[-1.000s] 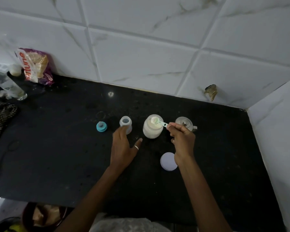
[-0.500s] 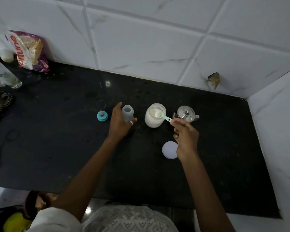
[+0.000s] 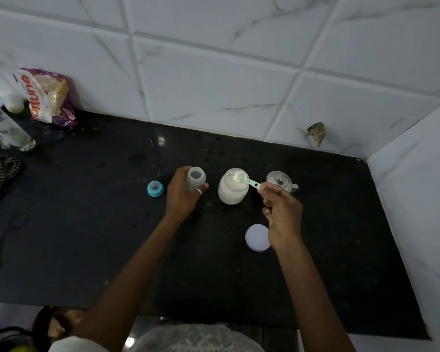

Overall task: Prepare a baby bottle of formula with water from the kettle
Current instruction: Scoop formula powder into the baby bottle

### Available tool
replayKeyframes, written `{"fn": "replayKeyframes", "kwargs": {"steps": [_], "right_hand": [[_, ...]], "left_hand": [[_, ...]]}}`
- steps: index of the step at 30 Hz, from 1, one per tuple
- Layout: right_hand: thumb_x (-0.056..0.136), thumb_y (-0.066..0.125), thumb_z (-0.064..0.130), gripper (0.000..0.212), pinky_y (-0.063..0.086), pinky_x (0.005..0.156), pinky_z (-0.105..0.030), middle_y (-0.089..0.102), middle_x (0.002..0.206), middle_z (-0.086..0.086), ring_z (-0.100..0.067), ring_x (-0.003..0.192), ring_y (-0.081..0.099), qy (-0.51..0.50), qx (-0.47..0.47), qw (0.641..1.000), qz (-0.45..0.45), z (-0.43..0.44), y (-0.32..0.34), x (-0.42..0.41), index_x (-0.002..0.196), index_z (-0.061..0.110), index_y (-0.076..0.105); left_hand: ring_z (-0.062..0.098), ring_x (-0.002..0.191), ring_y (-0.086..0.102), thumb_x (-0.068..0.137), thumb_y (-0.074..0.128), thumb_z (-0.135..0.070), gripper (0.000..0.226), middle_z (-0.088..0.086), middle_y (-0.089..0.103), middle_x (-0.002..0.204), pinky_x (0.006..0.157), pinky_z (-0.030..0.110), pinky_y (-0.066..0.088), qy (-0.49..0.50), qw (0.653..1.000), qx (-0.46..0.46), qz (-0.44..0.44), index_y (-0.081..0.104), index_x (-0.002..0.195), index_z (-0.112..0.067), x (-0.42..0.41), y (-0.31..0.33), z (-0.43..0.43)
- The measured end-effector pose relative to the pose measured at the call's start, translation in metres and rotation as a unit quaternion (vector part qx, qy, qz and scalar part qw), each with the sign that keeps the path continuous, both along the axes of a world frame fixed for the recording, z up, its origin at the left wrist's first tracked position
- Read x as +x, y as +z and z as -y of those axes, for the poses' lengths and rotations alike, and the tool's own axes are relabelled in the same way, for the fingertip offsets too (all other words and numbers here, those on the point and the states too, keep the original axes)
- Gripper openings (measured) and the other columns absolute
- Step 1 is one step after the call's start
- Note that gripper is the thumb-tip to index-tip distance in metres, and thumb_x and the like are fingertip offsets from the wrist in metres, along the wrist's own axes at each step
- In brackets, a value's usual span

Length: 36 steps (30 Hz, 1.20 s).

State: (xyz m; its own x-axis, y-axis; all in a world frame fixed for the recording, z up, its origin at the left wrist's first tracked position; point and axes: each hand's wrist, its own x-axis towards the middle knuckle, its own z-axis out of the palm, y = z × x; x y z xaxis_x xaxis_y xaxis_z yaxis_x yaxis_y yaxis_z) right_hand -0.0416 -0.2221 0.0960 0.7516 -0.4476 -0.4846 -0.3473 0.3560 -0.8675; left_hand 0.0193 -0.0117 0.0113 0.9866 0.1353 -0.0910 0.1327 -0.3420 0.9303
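L hand (image 3: 182, 196) grips upright bottle (image 3: 195, 178); R hand (image 3: 281, 212) pinches scoop (image 3: 251, 183), bowl pointing left into jar (image 3: 231, 195).

On the worktop (image 3: 87, 237), a row runs left to right: teat cap (image 3: 155, 189), baby bottle (image 3: 195, 180), formula jar (image 3: 233, 186), kettle (image 3: 281, 182). The left hand (image 3: 182, 196) grips the bottle. The right hand (image 3: 281, 212), before the kettle, holds a scoop (image 3: 249, 182) over the jar's mouth. The jar lid (image 3: 257, 237) lies nearer the person, right of the jar. A snack packet (image 3: 48, 97) leans on the wall far left.

Open bottle (image 3: 195, 181) upright, scoop (image 3: 247, 180) over jar (image 3: 233, 190)
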Motion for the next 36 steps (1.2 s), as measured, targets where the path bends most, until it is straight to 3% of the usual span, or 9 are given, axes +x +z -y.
{"fn": "replayKeyframes", "kwargs": {"steps": [6, 10, 18, 25, 29, 36], "right_hand": [[0.088, 0.075, 0.003, 0.019, 0.041, 0.055, -0.021, 0.070, 0.078, -0.003, -0.007, 0.063, 0.058, 0.017, 0.025, 0.998, 0.056, -0.004, 0.034, 0.003, 0.106, 0.005, 0.078], [0.088, 0.074, 0.000, 0.013, 0.041, 0.054, -0.020, 0.073, 0.074, -0.001, -0.005, 0.060, 0.059, 0.038, 0.014, 0.996, 0.080, -0.008, 0.063, 0.003, 0.096, 0.009, 0.079], [0.090, 0.075, 0.005, 0.010, 0.044, 0.053, -0.017, 0.074, 0.073, 0.000, -0.005, 0.062, 0.061, 0.069, -0.111, 0.982, 0.135, -0.019, 0.075, 0.003, 0.096, 0.011, 0.080], [0.092, 0.075, 0.010, 0.009, 0.050, 0.065, -0.021, 0.077, 0.080, 0.004, -0.006, 0.071, 0.068, 0.081, -0.231, 0.954, 0.175, -0.033, 0.063, 0.002, 0.098, 0.016, 0.079], [0.092, 0.074, 0.007, 0.011, 0.051, 0.072, -0.012, 0.078, 0.087, 0.009, -0.001, 0.079, 0.071, 0.085, -0.315, 0.922, 0.208, -0.038, 0.062, -0.001, 0.099, 0.014, 0.079], [0.094, 0.072, 0.008, 0.012, 0.059, 0.082, -0.026, 0.078, 0.095, 0.007, -0.009, 0.091, 0.073, 0.091, -0.398, 0.879, 0.246, -0.044, 0.058, -0.004, 0.101, 0.015, 0.079]], "left_hand": [[0.010, 0.108, 0.067, 0.078, 0.090, -0.025, 0.054, -0.006, 0.068, 0.117, 0.093, 0.039, 0.058, 0.003, 0.994, -0.006, 0.108, 0.062, 0.123, -0.021, -0.018, 0.034, 0.007], [0.009, 0.112, 0.064, 0.078, 0.091, -0.030, 0.058, -0.005, 0.066, 0.124, 0.096, 0.036, 0.057, -0.007, 0.990, 0.040, 0.133, 0.064, 0.129, -0.020, -0.029, 0.049, 0.014], [0.011, 0.114, 0.064, 0.077, 0.090, -0.036, 0.062, -0.004, 0.068, 0.126, 0.095, 0.039, 0.057, 0.002, 0.984, 0.050, 0.169, 0.065, 0.132, -0.020, -0.033, 0.071, 0.022], [0.011, 0.116, 0.063, 0.078, 0.089, -0.035, 0.064, -0.003, 0.068, 0.128, 0.096, 0.040, 0.057, -0.002, 0.981, 0.067, 0.182, 0.063, 0.135, -0.020, -0.032, 0.076, 0.021], [0.011, 0.116, 0.062, 0.078, 0.089, -0.035, 0.066, -0.002, 0.067, 0.129, 0.098, 0.039, 0.057, 0.000, 0.982, 0.066, 0.177, 0.063, 0.136, -0.019, -0.032, 0.076, 0.020], [0.010, 0.117, 0.060, 0.080, 0.087, -0.037, 0.067, -0.001, 0.066, 0.132, 0.099, 0.033, 0.056, 0.000, 0.983, 0.063, 0.174, 0.061, 0.138, -0.017, -0.032, 0.074, 0.019]]}}
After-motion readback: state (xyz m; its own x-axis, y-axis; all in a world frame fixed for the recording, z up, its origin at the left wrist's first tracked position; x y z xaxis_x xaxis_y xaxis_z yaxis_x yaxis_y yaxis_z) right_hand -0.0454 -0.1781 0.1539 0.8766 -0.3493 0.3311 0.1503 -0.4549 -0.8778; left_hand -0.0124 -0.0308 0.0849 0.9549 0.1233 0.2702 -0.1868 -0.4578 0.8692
